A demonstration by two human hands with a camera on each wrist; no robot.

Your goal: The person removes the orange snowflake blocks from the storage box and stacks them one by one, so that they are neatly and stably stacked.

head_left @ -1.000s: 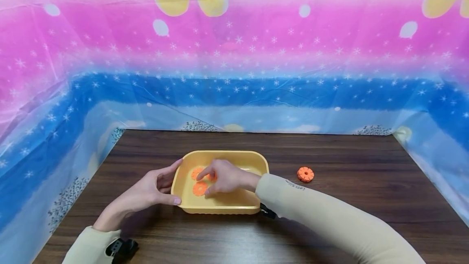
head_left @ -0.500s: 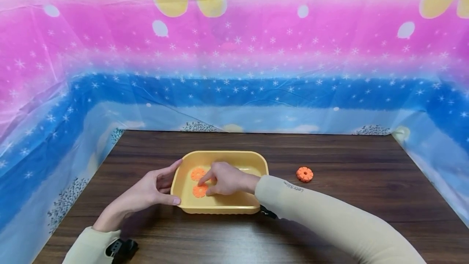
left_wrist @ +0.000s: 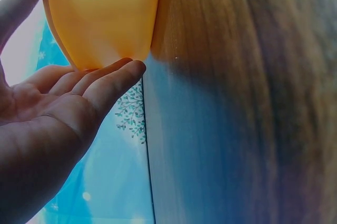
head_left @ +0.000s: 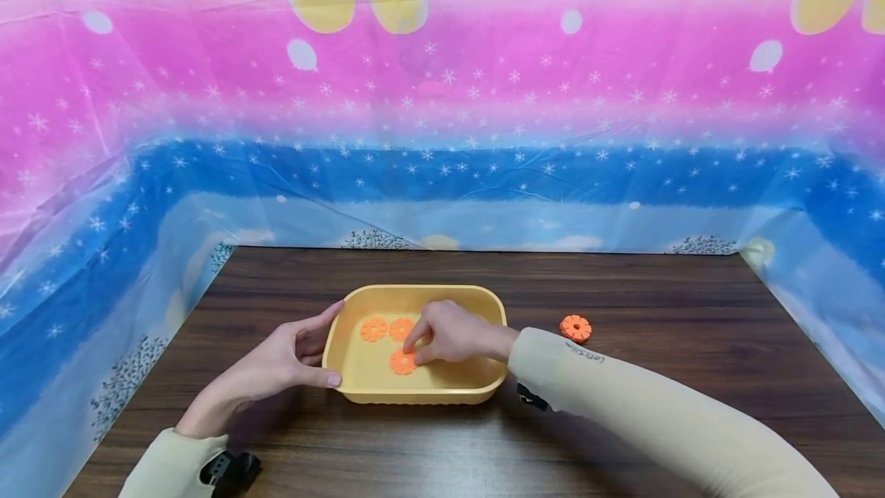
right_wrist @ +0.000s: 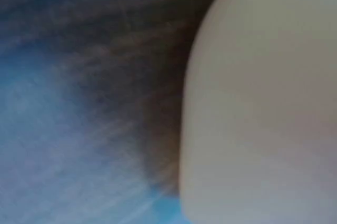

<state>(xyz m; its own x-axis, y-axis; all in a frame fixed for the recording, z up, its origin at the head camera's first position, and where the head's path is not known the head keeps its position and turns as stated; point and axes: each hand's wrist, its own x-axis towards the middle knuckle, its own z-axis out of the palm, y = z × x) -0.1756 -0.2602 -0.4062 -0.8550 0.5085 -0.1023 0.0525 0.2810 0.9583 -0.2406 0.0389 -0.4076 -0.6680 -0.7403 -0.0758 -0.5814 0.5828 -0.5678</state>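
A yellow plastic basin [head_left: 477, 302] stands on the table. My left hand [head_left: 276, 356] holds its left end, thumb on the near corner and fingers at the far corner; in the left wrist view, those fingers [left_wrist: 108, 84] lie along the basin's outer wall [left_wrist: 105, 13]. Inside the basin, my right hand [head_left: 449, 333] pinches the right edge of an orange notched building disc [head_left: 401, 363], which lies low over the floor. Two more orange discs [head_left: 373, 329] lie side by side behind it. The right wrist view has only the basin's blurred outside [right_wrist: 263, 98], with the hand out of sight.
To the right of the basin, a small stack of orange notched discs [head_left: 575, 327] sits on the dark wood table [head_left: 332, 452]. A patterned pink and blue cloth [head_left: 442, 167] rises behind the table and along both sides.
My right hand has drawn the near disc a little to the right inside the basin, uncovering the second back disc. The left hand and the basin have stayed in place.
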